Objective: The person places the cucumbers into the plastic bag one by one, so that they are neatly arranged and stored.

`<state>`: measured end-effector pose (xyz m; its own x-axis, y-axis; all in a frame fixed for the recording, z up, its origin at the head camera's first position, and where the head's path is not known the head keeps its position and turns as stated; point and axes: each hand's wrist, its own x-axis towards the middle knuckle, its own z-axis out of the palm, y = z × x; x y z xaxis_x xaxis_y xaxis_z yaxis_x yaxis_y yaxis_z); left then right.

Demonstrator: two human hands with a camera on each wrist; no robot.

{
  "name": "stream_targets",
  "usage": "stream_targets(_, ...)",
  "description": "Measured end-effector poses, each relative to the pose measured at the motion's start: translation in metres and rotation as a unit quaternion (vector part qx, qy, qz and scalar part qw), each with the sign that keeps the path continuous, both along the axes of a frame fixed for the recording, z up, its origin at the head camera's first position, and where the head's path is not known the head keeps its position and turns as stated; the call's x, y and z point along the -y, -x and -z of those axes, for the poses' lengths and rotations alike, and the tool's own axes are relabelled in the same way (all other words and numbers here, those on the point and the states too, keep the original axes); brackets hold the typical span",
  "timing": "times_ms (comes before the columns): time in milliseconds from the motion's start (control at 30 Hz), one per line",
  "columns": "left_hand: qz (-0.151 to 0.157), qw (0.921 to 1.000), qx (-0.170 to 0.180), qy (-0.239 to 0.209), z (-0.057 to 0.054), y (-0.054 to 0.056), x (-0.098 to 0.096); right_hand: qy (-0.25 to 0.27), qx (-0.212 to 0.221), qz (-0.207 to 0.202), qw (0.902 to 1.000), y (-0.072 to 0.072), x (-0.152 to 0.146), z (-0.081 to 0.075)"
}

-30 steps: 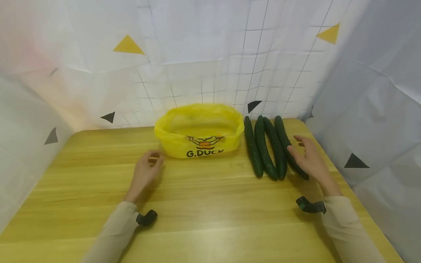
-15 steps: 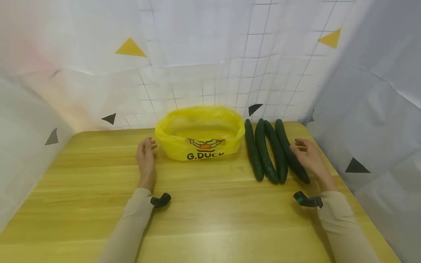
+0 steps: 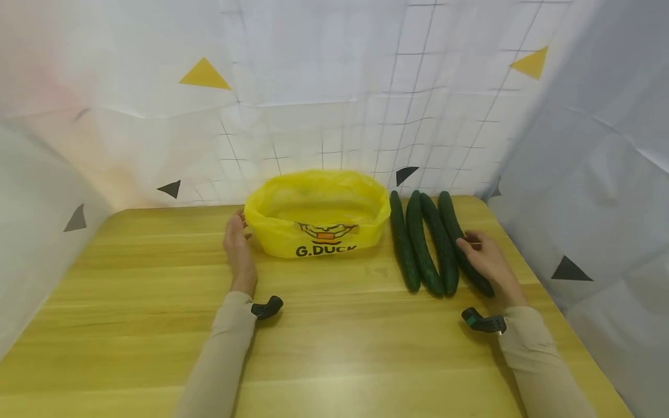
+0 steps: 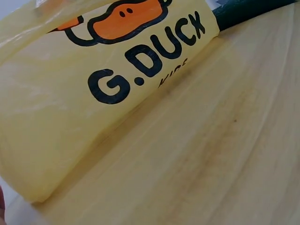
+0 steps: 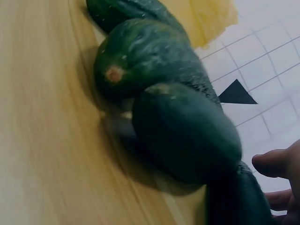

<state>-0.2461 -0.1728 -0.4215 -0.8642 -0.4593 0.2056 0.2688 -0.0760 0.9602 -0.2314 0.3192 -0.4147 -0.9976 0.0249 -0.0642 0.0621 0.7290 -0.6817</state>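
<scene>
A wood-grain surface (image 3: 334, 325) stood before white, grid-lined sheeting (image 3: 303, 75). A yellow bag (image 3: 279, 238) sat just beside the left hand (image 3: 240, 249), fingers loosely extended. The rightmost of 4 cucumbers (image 3: 452, 220) lay beside the right hand (image 3: 487, 258), thumb and fingers parted. The left hand had moved nearer the bag.

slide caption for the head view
Left hand beside a yellow G.DUCK bag, right hand by the rightmost of four cucumbers.

We see glare on the table (image 3: 334, 380) in front of the yellow bag (image 3: 277, 237); both wrist views look dimmer.
</scene>
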Motion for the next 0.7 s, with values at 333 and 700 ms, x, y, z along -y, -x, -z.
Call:
stream_targets(333, 0.025, 0.9985, -0.027, 0.041, -0.003, -0.001, 0.0, -0.024, 0.003, -0.007, 0.9997, 0.008, 0.004, 0.01)
stream_targets(700, 0.036, 0.9973, -0.016, 0.062, -0.003, 0.0, 0.001, -0.03, -0.029, 0.031, 0.9986, 0.008, 0.006, 0.014)
